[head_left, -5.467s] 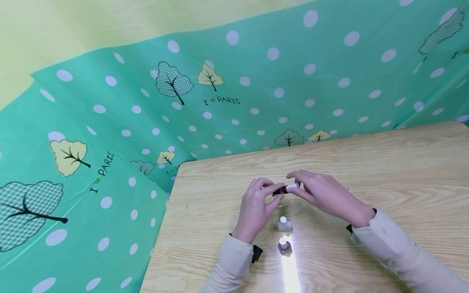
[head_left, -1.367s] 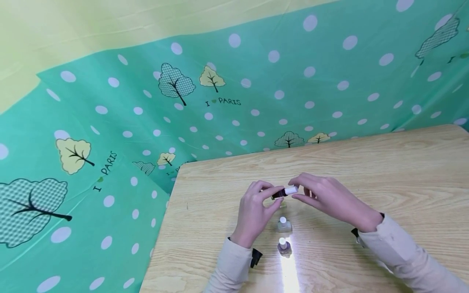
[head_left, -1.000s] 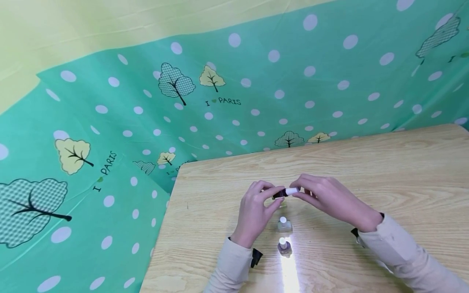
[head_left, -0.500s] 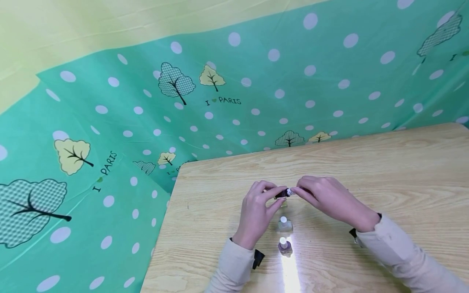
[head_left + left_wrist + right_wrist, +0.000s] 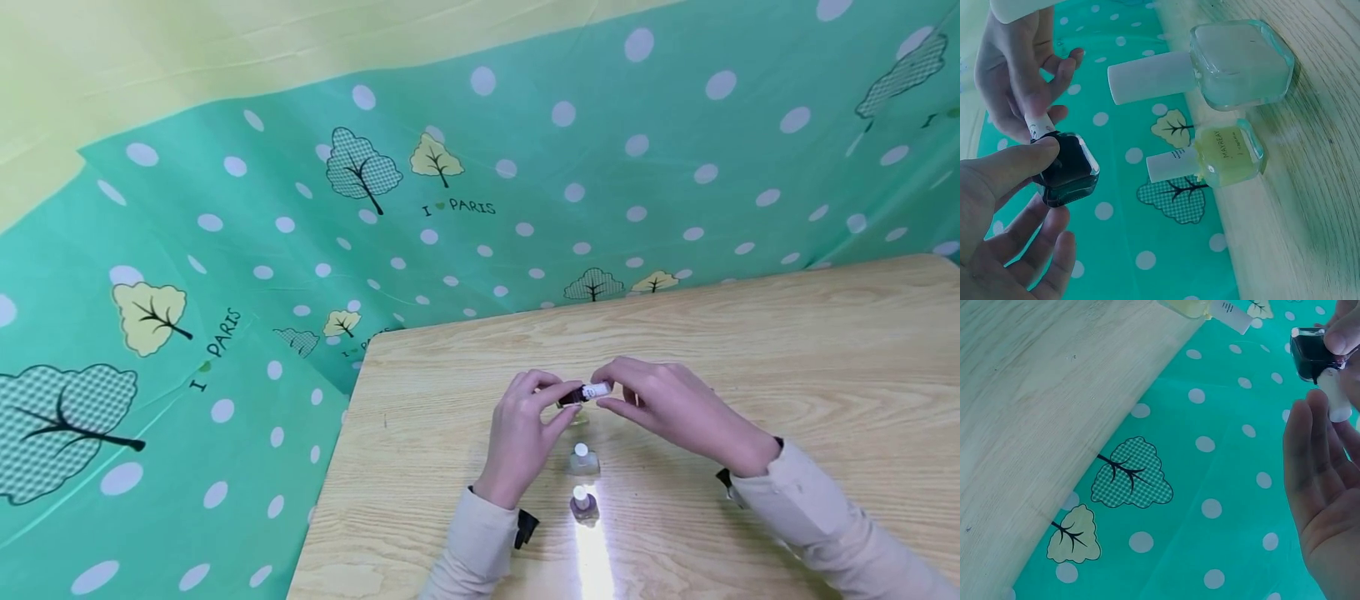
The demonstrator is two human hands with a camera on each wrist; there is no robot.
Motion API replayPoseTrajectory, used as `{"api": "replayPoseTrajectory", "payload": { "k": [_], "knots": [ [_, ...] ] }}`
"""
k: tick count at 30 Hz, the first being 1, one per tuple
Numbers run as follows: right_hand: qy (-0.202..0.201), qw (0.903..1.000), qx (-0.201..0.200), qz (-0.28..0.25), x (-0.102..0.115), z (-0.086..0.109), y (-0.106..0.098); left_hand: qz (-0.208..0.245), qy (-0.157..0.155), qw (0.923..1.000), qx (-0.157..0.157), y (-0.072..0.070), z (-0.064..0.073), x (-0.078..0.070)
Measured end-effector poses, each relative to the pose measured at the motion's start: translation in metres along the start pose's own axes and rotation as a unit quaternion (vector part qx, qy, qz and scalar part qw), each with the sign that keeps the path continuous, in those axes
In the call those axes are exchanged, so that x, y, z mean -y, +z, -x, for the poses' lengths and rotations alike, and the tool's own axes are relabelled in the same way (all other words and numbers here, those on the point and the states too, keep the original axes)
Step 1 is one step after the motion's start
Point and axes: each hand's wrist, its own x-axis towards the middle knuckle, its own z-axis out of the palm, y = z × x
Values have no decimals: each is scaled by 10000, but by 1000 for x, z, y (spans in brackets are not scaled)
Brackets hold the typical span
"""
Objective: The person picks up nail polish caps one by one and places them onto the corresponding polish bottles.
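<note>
My left hand [image 5: 521, 429] pinches a dark nail polish bottle [image 5: 1072, 169] between thumb and fingers, above the table. The bottle lies tilted on its side, its white cap [image 5: 597, 390] pointing right. Around that cap are the thumb and fingertips of my right hand [image 5: 667, 408], holding it near its end. Small print shows on the cap, which sits on the bottle's neck in the right wrist view. Just beneath the hands stands a yellow nail polish bottle [image 5: 1229, 156], mostly hidden in the head view.
A clear, whitish nail polish bottle [image 5: 582, 462] and a greyish-purple one [image 5: 584, 508] stand in a row nearer the body, both white-capped. The wooden table [image 5: 427, 467] reflects a bright strip of light. A green dotted cloth [image 5: 480, 167] hangs behind.
Half a second ago the right thumb covered most of the cap; now the fingers have shifted and more of it shows. The left hand has kept its grip throughout, nearly still.
</note>
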Motion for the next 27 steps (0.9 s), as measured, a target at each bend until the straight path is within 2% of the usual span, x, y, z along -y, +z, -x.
{"api": "replayPoseTrajectory", "payload": {
  "k": [3, 9, 18, 27],
  "knots": [
    [-88, 10000, -36, 2, -1, 0, 0, -4, -1, 10000, 12, 0, 0, 0],
    [-15, 9998, -56, 202, 1, -2, 0, -58, -5, 10000, 66, 0, -1, -1],
    [163, 9985, -230, 471, 4, -3, 1, -135, 222, 9995, -181, 2, -2, -1],
    [353, 9981, -148, 483, 7, -4, 3, -68, 134, 9998, -127, 1, -3, -1]
  ]
}}
